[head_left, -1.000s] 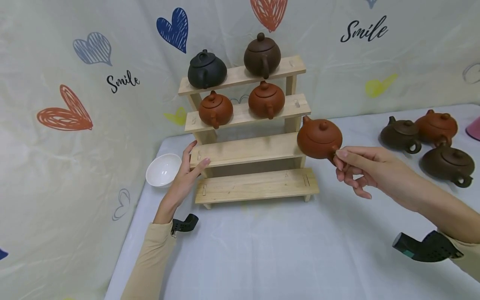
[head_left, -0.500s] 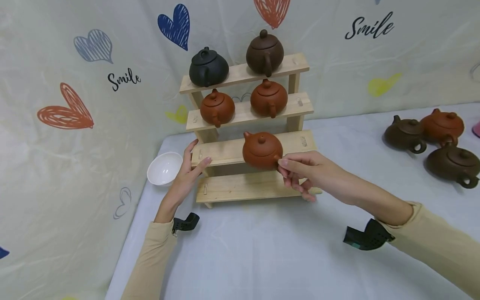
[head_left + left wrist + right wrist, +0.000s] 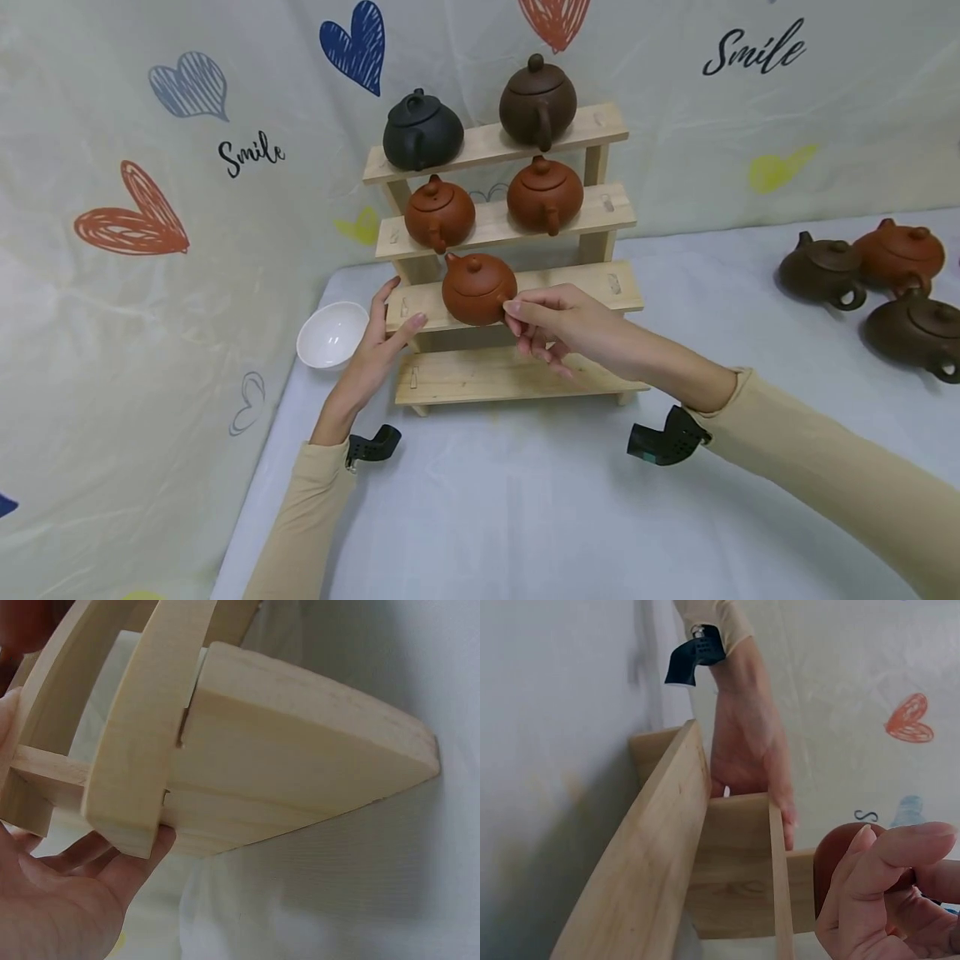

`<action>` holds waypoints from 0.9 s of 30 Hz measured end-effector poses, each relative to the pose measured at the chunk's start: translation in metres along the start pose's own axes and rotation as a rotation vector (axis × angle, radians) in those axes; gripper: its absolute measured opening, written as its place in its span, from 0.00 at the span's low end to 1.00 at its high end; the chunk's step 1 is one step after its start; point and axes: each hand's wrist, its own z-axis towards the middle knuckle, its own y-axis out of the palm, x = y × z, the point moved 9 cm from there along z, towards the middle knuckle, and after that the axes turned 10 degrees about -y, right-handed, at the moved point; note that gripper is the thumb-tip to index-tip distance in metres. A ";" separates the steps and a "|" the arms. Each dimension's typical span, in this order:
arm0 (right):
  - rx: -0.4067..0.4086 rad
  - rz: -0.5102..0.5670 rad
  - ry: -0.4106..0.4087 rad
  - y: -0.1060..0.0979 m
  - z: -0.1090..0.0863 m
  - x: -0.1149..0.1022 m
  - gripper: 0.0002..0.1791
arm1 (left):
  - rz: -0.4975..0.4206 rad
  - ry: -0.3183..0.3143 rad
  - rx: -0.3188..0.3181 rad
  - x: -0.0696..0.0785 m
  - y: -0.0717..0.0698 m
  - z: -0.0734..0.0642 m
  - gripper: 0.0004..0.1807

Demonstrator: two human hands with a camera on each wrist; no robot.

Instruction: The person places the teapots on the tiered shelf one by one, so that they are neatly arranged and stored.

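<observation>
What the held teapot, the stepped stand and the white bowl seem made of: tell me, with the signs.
Held teapot: probably unglazed clay, judging by its smooth, mostly matte reddish-brown surface.
Stepped stand: wood, apparently unpainted; pale boards show grain lines.
White bowl: likely glazed ceramic, since it looks smooth and glossy, though plastic can't be ruled out.

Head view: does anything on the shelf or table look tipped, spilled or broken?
Nothing stands out. The held orange-brown teapot and the four teapots above it are upright and lidded, the wooden stand shows no visible break, and no spill shows on the white tablecloth.
</observation>
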 end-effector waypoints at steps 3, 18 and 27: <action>0.010 0.003 0.014 0.000 0.006 0.001 0.17 | 0.008 0.003 0.001 0.000 0.000 0.001 0.42; 0.024 -0.013 0.029 0.007 0.020 0.010 0.16 | 0.014 0.004 0.007 0.000 -0.001 0.001 0.43; 0.002 -0.010 0.003 0.021 0.024 0.013 0.17 | 0.008 -0.003 0.006 0.000 -0.001 0.001 0.44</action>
